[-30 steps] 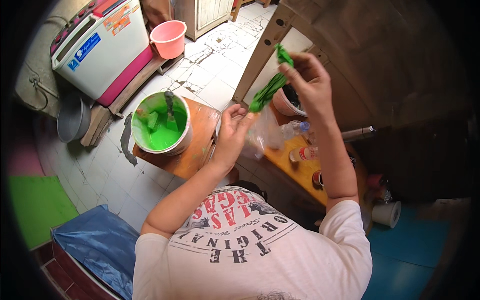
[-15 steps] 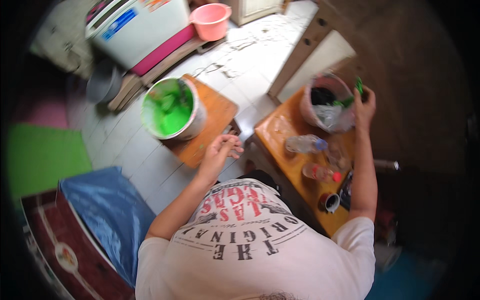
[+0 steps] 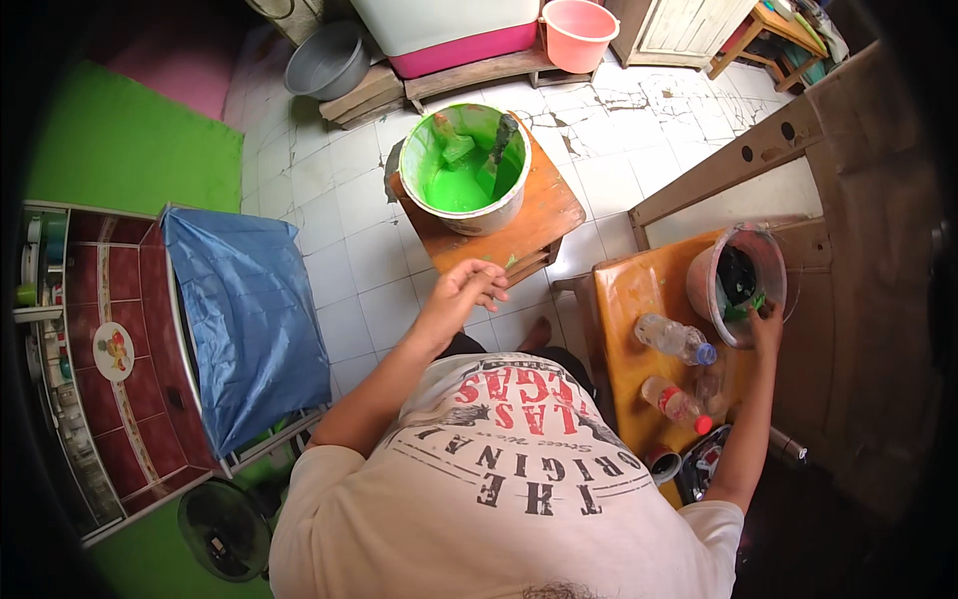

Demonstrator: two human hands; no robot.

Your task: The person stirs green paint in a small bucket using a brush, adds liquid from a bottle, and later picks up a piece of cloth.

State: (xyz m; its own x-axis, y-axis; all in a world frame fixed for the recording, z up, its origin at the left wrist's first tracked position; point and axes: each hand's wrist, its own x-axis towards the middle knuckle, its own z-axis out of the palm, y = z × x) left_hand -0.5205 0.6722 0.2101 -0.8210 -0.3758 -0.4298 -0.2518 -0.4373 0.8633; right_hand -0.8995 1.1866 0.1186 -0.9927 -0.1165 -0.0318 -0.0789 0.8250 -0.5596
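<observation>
- The paint bucket (image 3: pixel 489 222), white and lined with bright green paint, stands on a small wooden surface (image 3: pixel 551 208).
- Two brushes lean inside the paint bucket: one with a brown handle (image 3: pixel 445 126) to its left side, one with a dark, coated handle (image 3: pixel 503 140) to its right side.
- The left hand (image 3: pixel 455 299) hovers on the wearer's side of the paint bucket, apart from it, fingers loosely curled and holding nothing.
- Well to the right of the paint bucket, a pinkish see-through tub (image 3: pixel 703 282) sits on an orange-yellow surface (image 3: pixel 617 290), with dark material (image 3: pixel 736 275) inside.
- The right hand (image 3: pixel 767 327) reaches over the tub's near rim, right of the paint bucket, fingers bunched narrow; a green bundle (image 3: pixel 758 302) shows in the tub right at the fingertips, though whether they grip it I cannot tell.
- A clear bottle with a blue cap (image 3: pixel 671 337) and another with a red cap (image 3: pixel 675 402) lie to the right of the paint bucket and closer to the wearer.
- A pink bucket (image 3: pixel 579 38) stands beyond the paint bucket, to its right.
</observation>
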